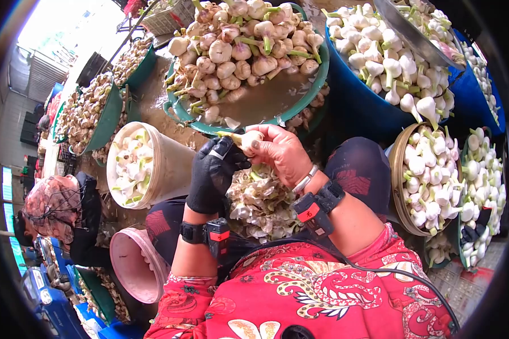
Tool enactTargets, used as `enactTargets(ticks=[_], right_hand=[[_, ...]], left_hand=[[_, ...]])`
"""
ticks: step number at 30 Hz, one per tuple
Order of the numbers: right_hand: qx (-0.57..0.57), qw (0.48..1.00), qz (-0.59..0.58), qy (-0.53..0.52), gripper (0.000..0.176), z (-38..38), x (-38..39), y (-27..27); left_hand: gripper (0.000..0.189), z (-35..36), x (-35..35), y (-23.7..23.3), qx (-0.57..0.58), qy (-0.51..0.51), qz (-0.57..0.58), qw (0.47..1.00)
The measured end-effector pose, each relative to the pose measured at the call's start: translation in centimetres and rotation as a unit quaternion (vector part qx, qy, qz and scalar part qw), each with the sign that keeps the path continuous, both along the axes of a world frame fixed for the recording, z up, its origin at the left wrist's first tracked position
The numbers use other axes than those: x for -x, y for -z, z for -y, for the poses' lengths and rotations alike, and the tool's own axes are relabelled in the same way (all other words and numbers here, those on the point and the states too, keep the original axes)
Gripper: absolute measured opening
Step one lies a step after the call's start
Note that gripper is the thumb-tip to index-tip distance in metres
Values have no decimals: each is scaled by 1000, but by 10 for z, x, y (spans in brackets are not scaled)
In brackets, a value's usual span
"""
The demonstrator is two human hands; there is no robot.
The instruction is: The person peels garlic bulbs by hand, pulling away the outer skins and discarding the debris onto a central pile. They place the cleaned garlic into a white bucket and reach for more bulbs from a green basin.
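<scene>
In the head view, my left hand, in a black glove, is closed around the stem side of a garlic bulb. Bare and wearing a bracelet, my right hand pinches the bulb's other side between thumb and fingers. The pale stem points left above the glove. Any small tool inside the gloved fingers is hidden. Below both hands lies a heap of papery garlic peelings, between my knees. Just beyond the hands stands a green tub of unpeeled garlic in murky water.
To the left are a white bucket of trimmings and a pink bucket. Blue barrels and a tan-rimmed bucket at right hold white garlic. Another person sits at left, near more green tubs.
</scene>
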State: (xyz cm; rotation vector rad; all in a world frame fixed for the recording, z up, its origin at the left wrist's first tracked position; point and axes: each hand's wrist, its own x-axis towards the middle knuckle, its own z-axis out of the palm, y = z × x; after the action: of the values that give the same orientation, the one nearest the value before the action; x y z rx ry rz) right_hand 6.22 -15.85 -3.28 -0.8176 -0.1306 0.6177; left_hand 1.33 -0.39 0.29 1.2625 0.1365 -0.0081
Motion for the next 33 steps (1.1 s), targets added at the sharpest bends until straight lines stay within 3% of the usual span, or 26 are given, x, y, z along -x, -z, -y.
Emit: enactTargets(ticks=[2, 3, 5, 9, 11, 12, 13, 15, 16, 18, 21, 24, 25, 26, 27, 30, 31, 33], right_hand=[[7, 1000, 0, 1, 35, 1, 1, -1], [19, 1000, 19, 8, 36, 0, 2, -1], [50, 996, 63, 26, 36, -2, 6, -3], [-13, 995, 81, 49, 33, -10, 11, 5], [8, 999, 51, -1, 30, -2, 7, 7], [29, 998, 19, -53, 28, 1, 5, 5], [14, 993, -63, -101, 23, 2, 2, 3], [13, 977, -178, -113, 22, 7, 4, -3], [7, 969, -215, -121, 23, 9, 2, -3], [-22, 961, -222, -161, 26, 11, -1, 7], [-61, 910, -255, -322, 32, 12, 3, 8], [-52, 924, -250, -285, 29, 16, 6, 3], [-41, 938, -236, -252, 29, 18, 3, 5], [-29, 950, -220, -221, 28, 20, -1, 8], [-25, 950, -225, -214, 29, 21, -4, 13], [-10, 966, -179, -188, 30, 19, -2, 4], [-15, 965, -178, -191, 24, 16, -1, 6], [17, 976, -144, -160, 21, 12, 2, 3]], left_hand=[[8, 8, -1, -4, 36, -40, -61, 997], [8, 8, -1, -4, 36, -39, -61, 997], [8, 8, 0, -4, -76, -20, -24, 997], [9, 5, 3, 2, 26, -32, -101, 994], [9, 5, 6, 5, -119, -49, -91, 987], [9, 2, 8, 11, -119, -50, -94, 987], [9, -2, 7, 18, -264, -55, -29, 963], [10, -3, 7, 18, -506, -56, 99, 855], [10, -4, 5, 18, -506, -57, 96, 855], [14, -4, 5, 19, -606, -58, 174, 774], [16, -1, 7, 22, -545, -17, 164, 822], [19, -8, 13, 38, -482, 11, 114, 869], [22, -15, 14, 43, -305, 9, 61, 950], [25, -23, 16, 46, -115, 5, 7, 993], [29, -30, 24, 36, -62, 25, -82, 994], [33, 2, 33, 0, 26, -30, -107, 993], [30, 9, 33, 2, 34, -43, -37, 998], [28, 9, 31, 1, 7, -64, -42, 997]])
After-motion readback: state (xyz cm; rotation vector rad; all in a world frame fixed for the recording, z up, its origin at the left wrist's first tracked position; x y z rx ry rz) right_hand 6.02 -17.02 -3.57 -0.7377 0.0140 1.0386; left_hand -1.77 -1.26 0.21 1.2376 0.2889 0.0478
